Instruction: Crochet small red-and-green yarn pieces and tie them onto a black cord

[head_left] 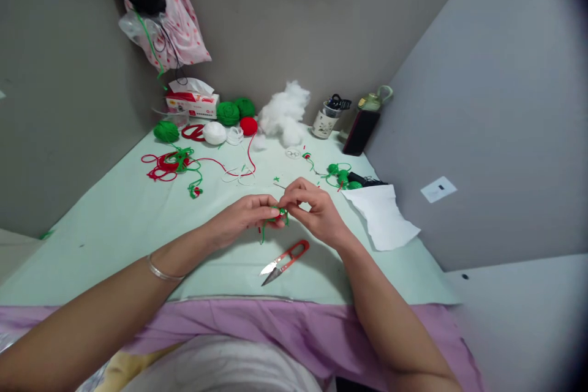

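My left hand (245,215) is closed around a small red and green crocheted piece (281,213), with a green yarn tail hanging below it. Thumb and fingers of my right hand (310,205) are pinched together right at this piece. A thin needle-like tool (278,185) pokes out beside the right fingers; whether it is a hook or a needle is too small to tell. Orange-handled thread snips (287,261) lie on the table just below both hands, blades pointing to the lower left.
Tangled red and green yarn (172,162) lies at the left. Along the back stand a tissue box (193,104), green yarn balls (228,113), white stuffing (285,113), a cup (324,124) and a bottle (367,116) with a dark phone-like slab. White paper (383,217) lies at the right.
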A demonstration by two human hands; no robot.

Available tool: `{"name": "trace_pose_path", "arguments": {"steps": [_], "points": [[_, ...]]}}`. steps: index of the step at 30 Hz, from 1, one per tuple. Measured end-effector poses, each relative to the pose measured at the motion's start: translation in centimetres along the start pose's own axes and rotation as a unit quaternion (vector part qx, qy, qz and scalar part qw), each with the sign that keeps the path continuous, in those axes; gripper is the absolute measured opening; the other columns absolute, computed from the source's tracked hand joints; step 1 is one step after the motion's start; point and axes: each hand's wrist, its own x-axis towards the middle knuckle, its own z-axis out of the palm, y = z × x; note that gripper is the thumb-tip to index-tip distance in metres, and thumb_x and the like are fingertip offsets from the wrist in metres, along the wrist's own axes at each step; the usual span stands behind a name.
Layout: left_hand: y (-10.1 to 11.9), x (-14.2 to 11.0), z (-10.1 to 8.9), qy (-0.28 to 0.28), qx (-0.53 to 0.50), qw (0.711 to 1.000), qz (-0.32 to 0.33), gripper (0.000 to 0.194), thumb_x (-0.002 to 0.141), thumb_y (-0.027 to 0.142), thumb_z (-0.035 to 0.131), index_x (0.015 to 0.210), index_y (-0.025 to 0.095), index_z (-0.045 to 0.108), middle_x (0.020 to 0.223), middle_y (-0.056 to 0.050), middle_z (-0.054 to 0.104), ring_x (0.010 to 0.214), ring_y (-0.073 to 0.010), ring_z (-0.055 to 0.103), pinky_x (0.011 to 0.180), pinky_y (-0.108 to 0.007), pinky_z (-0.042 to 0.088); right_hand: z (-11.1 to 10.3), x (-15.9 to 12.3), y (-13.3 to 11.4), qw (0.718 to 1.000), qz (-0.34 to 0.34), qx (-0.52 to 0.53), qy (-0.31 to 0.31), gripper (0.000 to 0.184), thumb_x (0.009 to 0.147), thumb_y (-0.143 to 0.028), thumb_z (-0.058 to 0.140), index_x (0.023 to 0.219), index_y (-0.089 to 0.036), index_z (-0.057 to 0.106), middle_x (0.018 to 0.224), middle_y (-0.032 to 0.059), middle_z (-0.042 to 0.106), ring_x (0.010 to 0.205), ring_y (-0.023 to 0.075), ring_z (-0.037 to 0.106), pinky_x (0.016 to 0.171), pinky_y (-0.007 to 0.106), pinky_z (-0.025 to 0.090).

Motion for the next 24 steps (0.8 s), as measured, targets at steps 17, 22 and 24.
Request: {"name": "trace_pose_path", "arguments": {"steps": [17,22,24], "points": [[-2.0,0.4,0.6,-0.014,0.082,0.995,-0.047,0.013,0.079,0.021,0.067,0.078,0.018,0.055,0.077,-0.003,0.069,0.084,-0.0201,0.070,0.070,-0.029,0.046,-0.2,0.5,-1.2,0.975,0.089,0.184,0.083,0.017,0.091,-0.033,0.065,0.080,-0.020,0.065,0.081,0.0018,0.067,0.058,0.0097,0.054,0.049,0.023,0.037],[-1.7,0.3,0.2,-0.021,0.041,0.998,-0.052,0.016,0.082,0.025,0.070,0.082,0.017,0.056,0.082,-0.006,0.073,0.078,-0.0175,0.071,0.076,-0.032,0.052,-1.5,0.6,-1.2,0.919,0.234,0.316,-0.013,0.027,0.093,-0.043,0.059,0.079,-0.021,0.054,0.045,-0.0087,0.046,0.035,0.0054,0.031,0.037,0.018,0.021],[-1.5,0.3,-0.1,-0.012,0.048,0.998,-0.042,0.015,0.081,0.025,0.070,0.084,0.017,0.058,0.078,-0.005,0.072,0.075,-0.0169,0.071,0.073,-0.031,0.053,-2.5,0.6,-1.0,0.909,0.227,0.347,0.028,0.027,0.090,-0.043,0.064,0.079,-0.021,0.053,0.044,-0.0118,0.031,0.037,0.0052,0.021,0.037,0.017,0.016]]}}
